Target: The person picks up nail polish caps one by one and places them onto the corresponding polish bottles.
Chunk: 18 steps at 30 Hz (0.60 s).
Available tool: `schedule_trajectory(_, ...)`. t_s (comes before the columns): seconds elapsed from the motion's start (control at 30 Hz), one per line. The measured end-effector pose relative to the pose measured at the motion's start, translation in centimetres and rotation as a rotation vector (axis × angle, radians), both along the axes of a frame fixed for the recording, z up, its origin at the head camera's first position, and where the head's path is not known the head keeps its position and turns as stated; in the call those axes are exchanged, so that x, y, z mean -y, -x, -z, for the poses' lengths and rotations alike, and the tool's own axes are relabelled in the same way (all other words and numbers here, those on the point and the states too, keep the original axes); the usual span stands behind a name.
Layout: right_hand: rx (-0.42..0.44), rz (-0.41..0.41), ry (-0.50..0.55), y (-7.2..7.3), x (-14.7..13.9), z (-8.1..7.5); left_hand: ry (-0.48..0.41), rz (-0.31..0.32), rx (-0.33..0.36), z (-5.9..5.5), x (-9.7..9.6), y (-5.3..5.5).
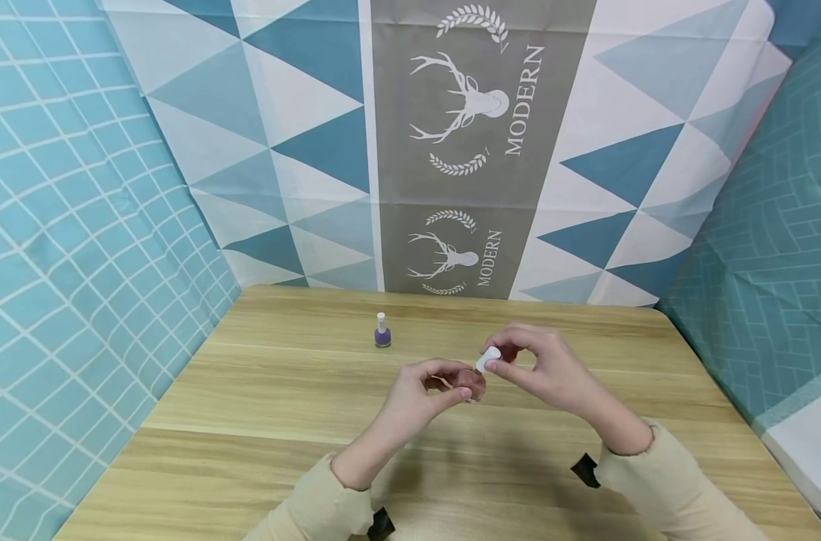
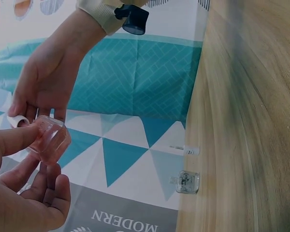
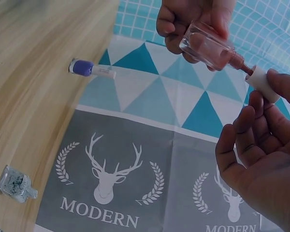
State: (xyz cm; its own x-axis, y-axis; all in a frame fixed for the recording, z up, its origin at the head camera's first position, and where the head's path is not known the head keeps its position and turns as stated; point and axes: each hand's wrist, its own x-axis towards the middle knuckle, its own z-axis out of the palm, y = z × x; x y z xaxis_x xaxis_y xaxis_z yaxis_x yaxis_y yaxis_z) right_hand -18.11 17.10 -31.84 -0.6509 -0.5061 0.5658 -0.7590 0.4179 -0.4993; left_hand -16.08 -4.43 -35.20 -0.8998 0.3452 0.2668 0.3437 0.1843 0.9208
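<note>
My left hand (image 1: 420, 391) grips a squarish glass nail polish bottle (image 3: 207, 46) with pink polish in it, thumb on one side and fingers on the other. Between thumb and fingers of my right hand (image 1: 541, 368) is a white nail polish cap (image 3: 262, 83). The cap's brush stem (image 3: 244, 66) runs into the bottle's neck, with a short stretch showing between cap and neck. Both hands are raised over the table, and the bottle tilts toward the right hand.
A purple nail polish bottle (image 1: 382, 335) with a white cap stands toward the back left of the wooden table (image 1: 282, 406). Beyond the hands stands an uncapped clear bottle (image 2: 187, 182) with dark flecks, a loose white cap (image 2: 191, 150) near it. Patterned cloth (image 1: 302, 150) hangs behind.
</note>
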Motion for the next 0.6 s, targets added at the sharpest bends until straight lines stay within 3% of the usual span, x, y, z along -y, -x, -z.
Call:
schedule_trajectory(0.1, 0.014, -0.002, -0.001, 0.1, 0.1, 0.1, 0.007, 0.0, 0.017, -1.4, 0.0, -0.8)
schedule_trajectory(0.23, 0.037, -0.013, 0.002, 0.2, 0.2, 0.2, 0.002, 0.004, 0.021, -1.3, 0.0, -0.7)
schedule_trajectory(0.47, 0.075, -0.024, 0.011, 0.4, 0.4, 0.5, -0.011, 0.003, 0.013, 1.4, -0.3, 0.9)
schedule_trajectory(0.6, 0.091, -0.02, 0.015, 0.5, 0.5, 0.6, -0.025, 0.007, 0.001, 1.7, -0.2, 1.2)
